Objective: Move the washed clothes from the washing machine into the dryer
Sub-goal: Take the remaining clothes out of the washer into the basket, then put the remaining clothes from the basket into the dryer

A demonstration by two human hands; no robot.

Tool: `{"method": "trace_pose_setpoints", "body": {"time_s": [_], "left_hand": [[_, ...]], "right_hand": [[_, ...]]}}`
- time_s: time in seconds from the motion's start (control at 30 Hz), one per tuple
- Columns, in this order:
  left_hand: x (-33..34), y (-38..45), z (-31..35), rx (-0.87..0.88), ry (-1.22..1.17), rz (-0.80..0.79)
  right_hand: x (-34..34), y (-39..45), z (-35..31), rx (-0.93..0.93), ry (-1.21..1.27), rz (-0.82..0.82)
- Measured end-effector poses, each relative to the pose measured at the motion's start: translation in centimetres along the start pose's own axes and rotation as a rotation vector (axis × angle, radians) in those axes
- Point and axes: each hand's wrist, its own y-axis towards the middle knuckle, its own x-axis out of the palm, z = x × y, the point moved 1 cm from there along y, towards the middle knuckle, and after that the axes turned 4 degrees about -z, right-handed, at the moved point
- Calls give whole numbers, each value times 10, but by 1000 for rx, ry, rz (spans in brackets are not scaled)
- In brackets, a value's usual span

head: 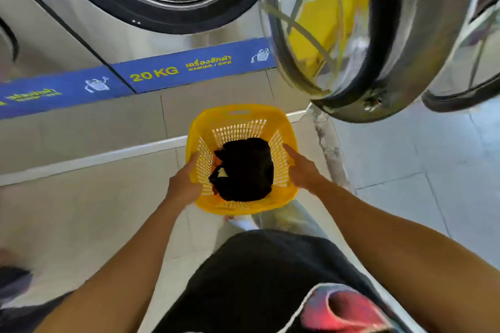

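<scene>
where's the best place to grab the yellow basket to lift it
Grip the yellow basket by its side rims, one from each side, where the left hand and right hand already are. It stands upright and open-topped, the black clothes low inside, so a two-sided hold should keep it level.

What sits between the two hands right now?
The yellow basket, gripped at its sides by the left hand and right hand, with dark clothes inside, per the head view.

laundromat: labelled "20 kg" washer
</scene>
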Motion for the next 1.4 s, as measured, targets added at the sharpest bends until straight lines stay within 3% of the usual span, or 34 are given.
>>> {"method": "trace_pose_setpoints", "body": {"time_s": [0.13, 0.4, 0.6, 0.87, 1.1, 1.4], "left_hand": [[32, -36, 19, 38, 88, -82], [103, -60, 99, 94, 236, -177], [208, -82, 214, 224, 414, -248], [337, -100, 385, 371, 468, -300], [357, -86, 435, 375, 408, -234], [341, 0, 454, 188, 218, -147]], "right_hand": [[-12, -46, 49, 39, -19, 19], [-57, -89, 157, 53, 210, 83], [-125, -134, 287, 120, 348, 205], [-243, -178, 426, 230, 517, 332], [-326, -150, 443, 165, 471, 326], [-397, -52, 395, 100, 321, 185]]}}
